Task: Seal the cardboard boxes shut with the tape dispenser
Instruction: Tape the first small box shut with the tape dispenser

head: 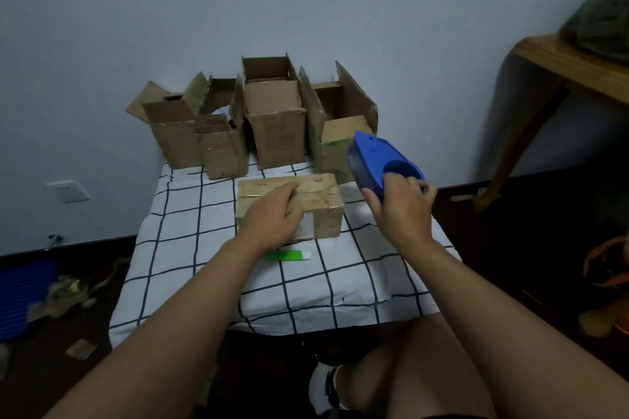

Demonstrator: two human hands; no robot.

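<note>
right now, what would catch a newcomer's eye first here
The bright blue plastic tape dispenser, gripped by the right hand and held in the air right of centre, stands out most. The left hand rests on a closed brown cardboard box on the white black-checked cloth. Behind it, four open brown cardboard boxes line the wall.

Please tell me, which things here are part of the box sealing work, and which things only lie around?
For the job: closed box under the left hand; blue tape dispenser gripped by the right hand; four open boxes behind.

Lying about: green stick on the checked cloth; scraps on the floor; wooden table.
</note>
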